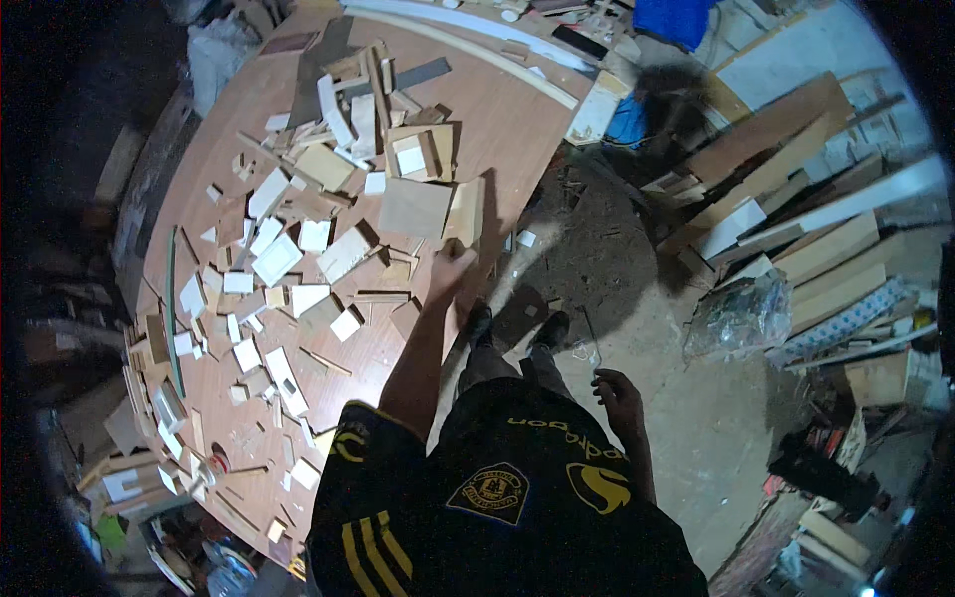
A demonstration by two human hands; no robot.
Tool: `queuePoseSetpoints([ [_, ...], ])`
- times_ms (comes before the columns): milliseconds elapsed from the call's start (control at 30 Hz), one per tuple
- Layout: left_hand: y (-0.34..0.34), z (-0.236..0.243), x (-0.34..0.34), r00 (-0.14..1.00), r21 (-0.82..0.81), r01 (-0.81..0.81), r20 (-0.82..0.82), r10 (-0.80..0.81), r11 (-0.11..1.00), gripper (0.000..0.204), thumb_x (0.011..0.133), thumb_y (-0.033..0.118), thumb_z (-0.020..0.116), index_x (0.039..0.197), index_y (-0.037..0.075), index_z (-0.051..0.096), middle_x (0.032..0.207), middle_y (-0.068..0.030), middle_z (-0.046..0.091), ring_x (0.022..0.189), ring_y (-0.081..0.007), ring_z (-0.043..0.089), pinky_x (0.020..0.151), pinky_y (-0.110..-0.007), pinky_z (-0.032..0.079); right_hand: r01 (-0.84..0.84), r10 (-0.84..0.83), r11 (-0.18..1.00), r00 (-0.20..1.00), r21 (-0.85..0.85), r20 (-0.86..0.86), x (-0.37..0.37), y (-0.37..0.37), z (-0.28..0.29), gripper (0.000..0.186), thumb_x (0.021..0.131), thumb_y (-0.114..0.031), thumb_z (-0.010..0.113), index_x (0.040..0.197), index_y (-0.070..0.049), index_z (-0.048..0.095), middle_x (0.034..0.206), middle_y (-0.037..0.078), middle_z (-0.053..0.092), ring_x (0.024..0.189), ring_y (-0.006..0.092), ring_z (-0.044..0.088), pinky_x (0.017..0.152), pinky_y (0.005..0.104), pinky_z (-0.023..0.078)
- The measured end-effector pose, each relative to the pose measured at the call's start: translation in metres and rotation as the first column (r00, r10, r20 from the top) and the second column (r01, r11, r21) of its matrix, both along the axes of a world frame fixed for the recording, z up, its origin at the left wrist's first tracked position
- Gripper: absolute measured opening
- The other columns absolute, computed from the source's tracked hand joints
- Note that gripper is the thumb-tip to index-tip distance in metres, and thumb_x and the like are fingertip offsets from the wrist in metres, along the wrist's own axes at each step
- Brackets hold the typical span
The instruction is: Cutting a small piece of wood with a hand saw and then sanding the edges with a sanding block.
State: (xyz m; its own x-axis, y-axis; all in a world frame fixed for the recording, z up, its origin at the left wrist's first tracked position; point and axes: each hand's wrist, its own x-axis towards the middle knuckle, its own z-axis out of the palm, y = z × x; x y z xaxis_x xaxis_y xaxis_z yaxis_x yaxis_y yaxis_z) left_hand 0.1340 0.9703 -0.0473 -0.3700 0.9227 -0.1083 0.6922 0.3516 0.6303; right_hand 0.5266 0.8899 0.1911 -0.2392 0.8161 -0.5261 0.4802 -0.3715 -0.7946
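Note:
My left hand [454, 265] is closed on the near end of a pale wooden board piece [465, 211] at the table's right edge. A flat grey-brown board piece [415, 207] lies right beside it, to the left. Just beyond are stacked wood offcuts [420, 154], one with a white face. My right hand [619, 394] hangs low over the floor to the right of my body, its fingers loosely bent and apart, with nothing visible in them.
The brown table [517, 149] carries a wide scatter of wood offcuts, many white-faced [277, 259]. Long boards [776, 189] lean in a stack at the right, near clear plastic wrapping [738, 316]. A blue container [672, 20] stands at the back.

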Motion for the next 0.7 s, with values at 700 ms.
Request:
queuePoseSetpoints([
  [700, -0.189, 0.225, 0.106, 0.297, -0.046, 0.142, 0.955, 0.001, 0.989, 0.045, 0.094, 0.026, 0.054, 0.128, -0.002, 0.052, 0.114, -0.0108, 0.063, 0.101, -0.0183, 0.061, 0.091, -0.033, 0.047, -0.164, 0.214, 0.977, 0.782, 0.138, -0.585, -0.085, 0.008, 0.041, 0.041, 0.094, -0.014, 0.061, 0.129, -0.001, 0.045, 0.112, 0.007, 0.059, 0.093, 0.0118, 0.059, 0.076, 0.0266, 0.050],
])
